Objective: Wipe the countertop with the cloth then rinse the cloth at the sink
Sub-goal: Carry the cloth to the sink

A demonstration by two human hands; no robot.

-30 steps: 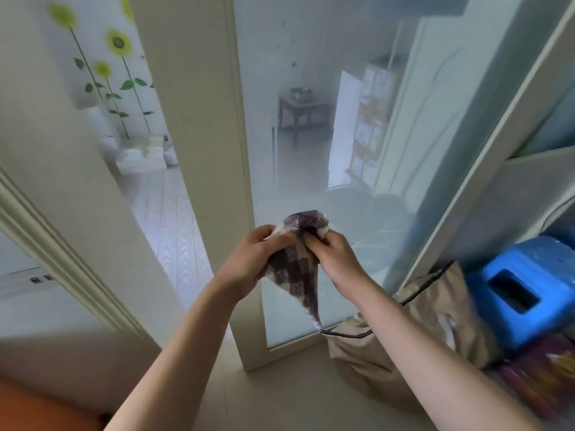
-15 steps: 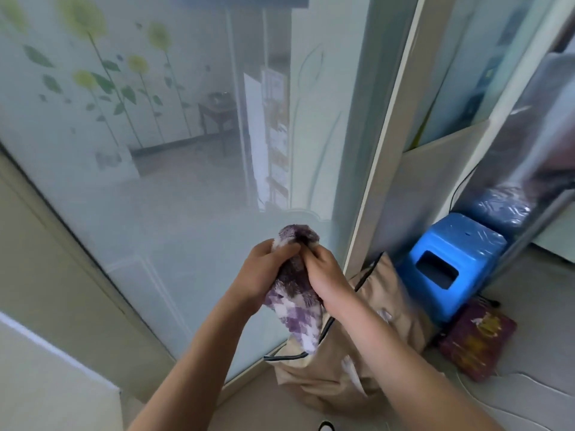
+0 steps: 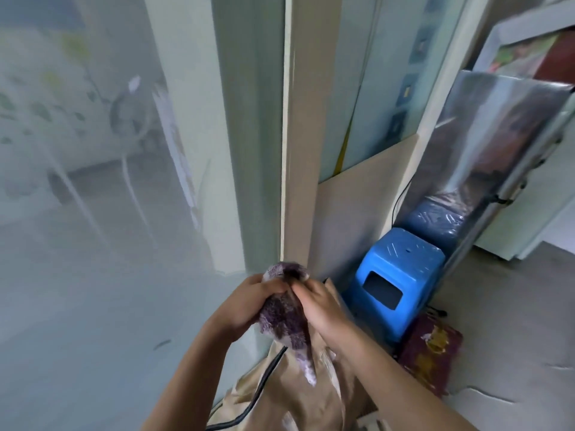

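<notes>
A purple and white checked cloth point(image 3: 284, 318) is bunched between both my hands at chest height, one corner hanging down. My left hand point(image 3: 249, 303) grips its left side and my right hand point(image 3: 320, 306) grips its right side, fingers pinching the top. No countertop or sink is in view. I face a frosted glass door panel point(image 3: 109, 213) and its pale frame point(image 3: 298, 135).
A blue plastic stool point(image 3: 395, 275) stands on the floor to the right. A beige bag with black trim point(image 3: 295, 396) lies below my hands. A dark red patterned packet point(image 3: 432, 349) sits beside the stool. A plastic-wrapped panel point(image 3: 497, 144) leans at the right.
The view has swung to the right, bringing the stool and the leaning panel closer to centre. Both hands keep hold of the cloth, now bunched tighter.
</notes>
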